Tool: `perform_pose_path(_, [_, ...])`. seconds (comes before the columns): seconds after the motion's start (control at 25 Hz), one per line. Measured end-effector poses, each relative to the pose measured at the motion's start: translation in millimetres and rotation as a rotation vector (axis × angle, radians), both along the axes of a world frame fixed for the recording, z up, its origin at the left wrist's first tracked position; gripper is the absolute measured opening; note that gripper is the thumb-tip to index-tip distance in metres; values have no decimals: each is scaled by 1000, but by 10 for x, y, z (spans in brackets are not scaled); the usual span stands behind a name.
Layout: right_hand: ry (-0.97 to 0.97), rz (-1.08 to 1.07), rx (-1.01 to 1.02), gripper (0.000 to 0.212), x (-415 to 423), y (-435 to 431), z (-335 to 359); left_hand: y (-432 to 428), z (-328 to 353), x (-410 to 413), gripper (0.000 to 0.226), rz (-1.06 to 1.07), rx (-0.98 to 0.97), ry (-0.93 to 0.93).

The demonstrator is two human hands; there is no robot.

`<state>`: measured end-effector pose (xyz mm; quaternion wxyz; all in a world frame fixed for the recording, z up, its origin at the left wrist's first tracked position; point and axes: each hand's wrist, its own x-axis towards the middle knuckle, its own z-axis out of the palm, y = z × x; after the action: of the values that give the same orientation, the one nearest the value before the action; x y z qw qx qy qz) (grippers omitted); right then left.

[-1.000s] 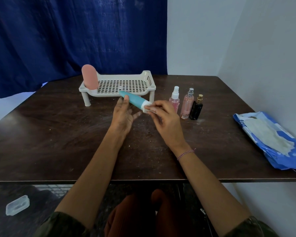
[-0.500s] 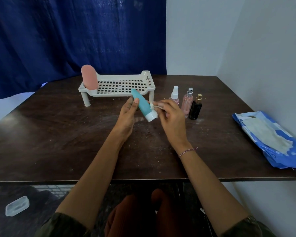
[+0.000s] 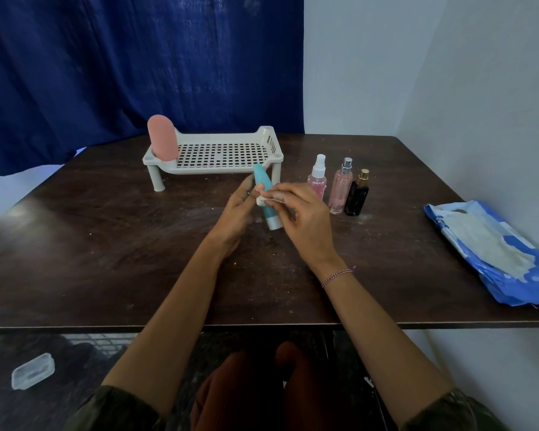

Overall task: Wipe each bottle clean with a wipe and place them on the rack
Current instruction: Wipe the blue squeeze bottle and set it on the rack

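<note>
My left hand (image 3: 237, 209) holds a teal tube bottle (image 3: 265, 198) with a white cap, cap end pointing down toward me, above the table centre. My right hand (image 3: 302, 213) pinches a small white wipe (image 3: 263, 200) against the tube's middle. Behind the hands stands the white perforated rack (image 3: 218, 155), with a pink bottle (image 3: 162, 137) upright at its left end. Three spray bottles stand right of the hands: a pink one with a white pump (image 3: 317, 178), a taller pink one with a silver cap (image 3: 341, 187) and a black one with a gold cap (image 3: 357, 194).
A blue pack of wipes (image 3: 495, 250) lies open at the table's right edge, near the wall. The dark wooden table (image 3: 106, 244) ends just in front of me. A clear plastic lid (image 3: 32, 370) lies on the floor at lower left.
The tube has swung from lying nearly level to steeply tilted with its cap down. My right hand with the wipe has moved from the cap up onto the tube's body.
</note>
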<state>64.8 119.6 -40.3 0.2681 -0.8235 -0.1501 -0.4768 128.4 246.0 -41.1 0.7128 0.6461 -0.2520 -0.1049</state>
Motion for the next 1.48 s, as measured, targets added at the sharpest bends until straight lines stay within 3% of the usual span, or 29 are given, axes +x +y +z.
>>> perform_pose_path(0.24, [71, 131, 9, 21, -3, -13, -5, 89, 22, 84, 38, 61, -262, 179])
perform_pose_path(0.56, [216, 130, 460, 20, 6, -33, 45, 83, 51, 86, 44, 55, -562, 437])
perform_pose_path(0.72, [293, 225, 442, 17, -1, 42, 3, 117, 72, 108, 48, 52, -716, 520])
perform_pose_path(0.96, [183, 268, 418, 17, -20, 60, 13, 77, 80, 93, 45, 84, -696, 491])
perform_pose_path(1.12, [87, 160, 514, 20, -10, -9, 35, 63, 89, 79, 33, 158, -530, 394])
perform_pose_path(1.36, [72, 148, 175, 18, -28, 2, -3, 37, 79, 23, 47, -25, -454, 372])
perform_pose_path(1.48, [70, 140, 137, 17, -40, 4, -5, 29, 75, 1, 48, -114, -436, 433])
